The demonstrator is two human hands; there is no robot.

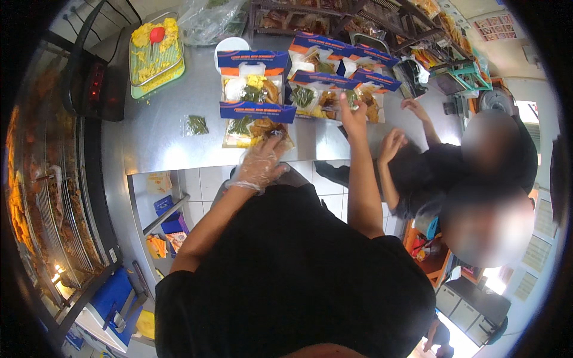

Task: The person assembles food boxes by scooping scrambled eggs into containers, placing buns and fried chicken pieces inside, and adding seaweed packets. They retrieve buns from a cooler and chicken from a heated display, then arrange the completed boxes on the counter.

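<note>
My left hand [261, 165], in a clear plastic glove, reaches over the nearest meal box [228, 138]. Its fingers are stretched out onto the brown food at the right of that box, beside greens and yellow egg; what lies under the fingertips is partly hidden. My bare right hand [353, 119] is raised over the front boxes to the right, with a small clear packet of something green [351, 96] pinched at its fingers. Below it stands an open meal box [373, 113] with brown fried pieces. Behind my left hand, another box [224, 89] holds rice, greens, egg and fried food.
A tray of yellow egg [156, 56] with a red-topped utensil stands back left. A green packet [196, 125] lies on the steel counter [161, 149]. Dark crates [286, 21] line the back. Two people stand close on the right, one person's hand [392, 143] near the boxes.
</note>
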